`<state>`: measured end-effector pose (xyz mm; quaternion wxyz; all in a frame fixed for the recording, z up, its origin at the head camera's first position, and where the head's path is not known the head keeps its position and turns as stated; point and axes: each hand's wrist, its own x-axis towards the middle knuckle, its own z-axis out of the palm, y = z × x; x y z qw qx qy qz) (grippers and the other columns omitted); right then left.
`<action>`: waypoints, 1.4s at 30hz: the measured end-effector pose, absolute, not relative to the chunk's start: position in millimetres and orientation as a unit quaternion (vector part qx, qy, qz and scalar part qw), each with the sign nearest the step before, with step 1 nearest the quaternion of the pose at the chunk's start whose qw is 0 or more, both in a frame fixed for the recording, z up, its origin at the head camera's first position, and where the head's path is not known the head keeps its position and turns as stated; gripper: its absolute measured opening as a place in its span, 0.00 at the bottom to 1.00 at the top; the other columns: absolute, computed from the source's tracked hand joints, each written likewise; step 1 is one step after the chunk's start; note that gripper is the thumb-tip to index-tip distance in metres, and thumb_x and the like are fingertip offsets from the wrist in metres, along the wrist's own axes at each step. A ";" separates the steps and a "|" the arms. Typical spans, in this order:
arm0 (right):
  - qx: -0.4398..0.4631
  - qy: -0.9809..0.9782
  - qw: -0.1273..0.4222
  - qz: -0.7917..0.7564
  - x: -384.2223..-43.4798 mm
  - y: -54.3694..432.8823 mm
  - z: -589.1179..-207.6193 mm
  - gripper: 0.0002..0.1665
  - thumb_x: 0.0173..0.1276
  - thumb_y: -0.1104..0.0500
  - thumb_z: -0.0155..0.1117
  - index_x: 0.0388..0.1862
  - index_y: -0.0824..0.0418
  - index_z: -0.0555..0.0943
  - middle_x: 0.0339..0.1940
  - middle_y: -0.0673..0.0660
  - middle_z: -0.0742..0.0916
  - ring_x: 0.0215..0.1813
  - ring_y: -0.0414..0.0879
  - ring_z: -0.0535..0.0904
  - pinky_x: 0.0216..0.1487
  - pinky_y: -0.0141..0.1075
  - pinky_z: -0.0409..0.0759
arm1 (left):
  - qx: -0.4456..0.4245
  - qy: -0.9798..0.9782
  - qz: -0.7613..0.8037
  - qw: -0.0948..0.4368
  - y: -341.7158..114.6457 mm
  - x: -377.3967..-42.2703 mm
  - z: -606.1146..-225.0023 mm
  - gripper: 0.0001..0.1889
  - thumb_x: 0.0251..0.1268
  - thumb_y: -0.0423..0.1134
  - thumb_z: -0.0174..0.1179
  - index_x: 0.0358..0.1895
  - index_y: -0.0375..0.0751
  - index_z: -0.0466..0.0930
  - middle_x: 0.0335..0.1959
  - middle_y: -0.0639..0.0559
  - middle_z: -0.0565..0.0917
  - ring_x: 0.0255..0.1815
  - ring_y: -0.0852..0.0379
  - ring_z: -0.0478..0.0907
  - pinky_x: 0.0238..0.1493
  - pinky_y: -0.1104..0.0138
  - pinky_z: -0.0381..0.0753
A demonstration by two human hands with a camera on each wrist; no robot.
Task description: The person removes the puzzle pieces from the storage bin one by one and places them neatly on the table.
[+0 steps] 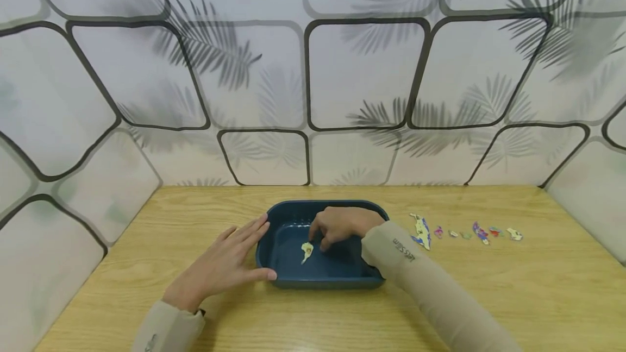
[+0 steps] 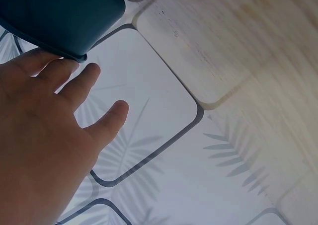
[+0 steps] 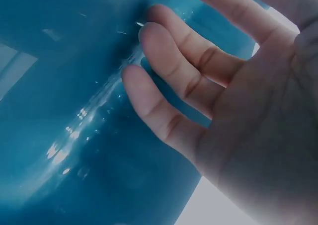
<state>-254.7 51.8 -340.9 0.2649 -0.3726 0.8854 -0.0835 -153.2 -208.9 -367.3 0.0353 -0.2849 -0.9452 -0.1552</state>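
Note:
A dark blue rectangular basin (image 1: 323,282) stands on the table. Inside it lies a small pale-yellow cutout piece (image 1: 307,251) with a thin tail. My left hand (image 1: 230,265) rests at the basin's left side, fingertips on the rim and thumb at the near left corner; the left wrist view shows its fingers spread. Over the basin's interior, my right hand (image 1: 339,227) reaches down with loosely bent fingers, just right of the cutout. The right wrist view shows nothing between the visible fingers (image 3: 161,51); the thumb and index tips are outside that frame.
To the basin's right, several small colourful cutouts lie in a row, among them a larger yellow-and-blue piece (image 1: 421,231), a purple-red piece (image 1: 481,232) and a pale piece (image 1: 514,234). The wooden table (image 1: 274,319) ends at a leaf-patterned wall (image 1: 362,80).

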 end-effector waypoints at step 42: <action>-0.349 0.902 0.252 -0.016 -252.2 39.2 -340.7 0.22 0.68 0.59 0.73 0.61 0.47 0.85 0.36 0.47 0.80 0.35 0.40 0.74 0.40 0.36 0.76 | -0.282 -0.945 -0.162 0.021 -208.6 -152.8 -364.5 0.52 0.64 0.72 0.57 0.76 0.29 0.61 0.80 0.39 0.58 0.77 0.39 0.60 0.68 0.33 0.59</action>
